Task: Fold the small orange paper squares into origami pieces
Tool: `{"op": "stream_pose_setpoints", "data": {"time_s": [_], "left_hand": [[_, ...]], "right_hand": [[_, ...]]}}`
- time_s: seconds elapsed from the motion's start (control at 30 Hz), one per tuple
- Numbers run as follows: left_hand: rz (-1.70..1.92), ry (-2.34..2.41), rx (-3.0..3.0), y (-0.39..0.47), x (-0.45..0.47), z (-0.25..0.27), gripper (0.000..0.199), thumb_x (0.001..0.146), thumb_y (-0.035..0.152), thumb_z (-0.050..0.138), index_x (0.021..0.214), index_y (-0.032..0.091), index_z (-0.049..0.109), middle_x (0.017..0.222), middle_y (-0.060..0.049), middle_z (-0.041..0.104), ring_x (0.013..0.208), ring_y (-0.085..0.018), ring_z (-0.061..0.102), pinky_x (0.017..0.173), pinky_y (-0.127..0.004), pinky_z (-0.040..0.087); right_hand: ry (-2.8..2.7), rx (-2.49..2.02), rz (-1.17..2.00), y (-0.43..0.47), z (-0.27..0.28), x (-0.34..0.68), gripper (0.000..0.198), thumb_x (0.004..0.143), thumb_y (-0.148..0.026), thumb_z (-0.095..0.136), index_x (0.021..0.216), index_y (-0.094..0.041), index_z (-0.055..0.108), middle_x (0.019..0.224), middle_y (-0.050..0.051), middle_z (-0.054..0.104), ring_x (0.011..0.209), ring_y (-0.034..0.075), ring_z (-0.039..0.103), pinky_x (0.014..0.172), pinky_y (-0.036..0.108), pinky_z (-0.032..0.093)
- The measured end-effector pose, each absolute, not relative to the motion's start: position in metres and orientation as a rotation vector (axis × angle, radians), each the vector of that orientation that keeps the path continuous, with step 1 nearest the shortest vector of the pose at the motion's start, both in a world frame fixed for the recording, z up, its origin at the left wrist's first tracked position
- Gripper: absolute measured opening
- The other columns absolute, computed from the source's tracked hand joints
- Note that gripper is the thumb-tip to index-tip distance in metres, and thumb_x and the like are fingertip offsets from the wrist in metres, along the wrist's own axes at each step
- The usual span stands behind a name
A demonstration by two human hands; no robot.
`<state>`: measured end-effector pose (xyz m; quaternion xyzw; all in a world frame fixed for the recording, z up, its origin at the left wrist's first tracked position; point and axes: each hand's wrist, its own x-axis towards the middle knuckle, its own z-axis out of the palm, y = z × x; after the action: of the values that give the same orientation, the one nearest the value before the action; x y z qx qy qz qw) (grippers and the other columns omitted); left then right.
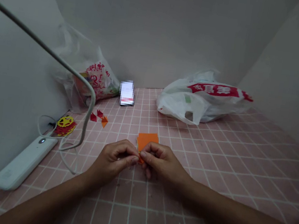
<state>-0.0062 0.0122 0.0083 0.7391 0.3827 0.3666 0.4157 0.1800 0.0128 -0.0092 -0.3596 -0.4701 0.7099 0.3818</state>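
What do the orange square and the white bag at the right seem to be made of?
The orange square looks like matte paper: flat, evenly coloured, with straight edges. The white bag is probably thin, slightly glossy plastic film: it crumples softly and looks partly translucent.

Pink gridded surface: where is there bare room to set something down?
Bare: between the right hand and red-banded bag, and between the phone and orange paper. Crowded: the left edge, with white device, looped cable and yellow-and-red cutouts.

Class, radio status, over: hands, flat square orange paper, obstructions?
Left hand and right hand pinching small orange paper piece. Flat square orange paper just beyond. Thick bent white cable leftward, apart from both hands.
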Motion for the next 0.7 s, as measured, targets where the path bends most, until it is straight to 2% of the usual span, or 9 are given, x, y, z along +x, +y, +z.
{"op": "stream_pose_setpoints", "data": {"time_s": [0.17, 0.37, 0.53, 0.7], "left_hand": [[0.927, 0.982, 1.687, 0.011, -0.0064, 0.0092, 0.008, 0.087, 0.02, 0.066, 0.08, 0.015, 0.066, 0.073, -0.001, 0.064, 0.068, -0.014, 0.06, 0.065, -0.025, 0.048], [0.906, 0.936, 1.875, 0.0147, -0.008, 0.0131, 0.011, 0.087, 0.019, 0.066, 0.076, 0.015, 0.068, 0.083, -0.006, 0.066, 0.081, -0.018, 0.062, 0.075, -0.029, 0.048], [0.812, 0.936, 1.847, 0.0159, -0.0085, 0.0107, 0.01, 0.085, 0.019, 0.068, 0.076, 0.015, 0.067, 0.079, -0.005, 0.065, 0.077, -0.017, 0.062, 0.072, -0.029, 0.048], [0.745, 0.972, 1.786, 0.013, -0.0081, 0.0127, 0.019, 0.095, 0.024, 0.054, 0.083, 0.016, 0.067, 0.074, -0.001, 0.063, 0.069, -0.013, 0.061, 0.068, -0.025, 0.048]], "right_hand": [[-1.163, -0.894, 1.848, 0.0135, -0.0093, 0.1813, 0.027, 0.082, -0.041, 0.066, 0.072, -0.018, 0.056, 0.057, -0.005, 0.059, 0.04, 0.007, 0.051, 0.041, 0.019, 0.036], [-1.167, -0.865, 1.865, 0.0154, -0.0126, 0.181, 0.026, 0.083, -0.039, 0.064, 0.07, -0.018, 0.054, 0.056, -0.005, 0.059, 0.039, 0.006, 0.05, 0.041, 0.019, 0.036], [-1.173, -0.931, 1.862, 0.014, -0.0121, 0.1797, 0.024, 0.086, -0.033, 0.061, 0.069, -0.018, 0.053, 0.055, -0.005, 0.057, 0.038, 0.005, 0.049, 0.039, 0.018, 0.033], [-1.191, -0.948, 1.839, 0.0149, -0.0106, 0.1791, 0.021, 0.088, -0.029, 0.058, 0.07, -0.018, 0.053, 0.055, -0.004, 0.058, 0.037, 0.005, 0.048, 0.038, 0.018, 0.035]]}}
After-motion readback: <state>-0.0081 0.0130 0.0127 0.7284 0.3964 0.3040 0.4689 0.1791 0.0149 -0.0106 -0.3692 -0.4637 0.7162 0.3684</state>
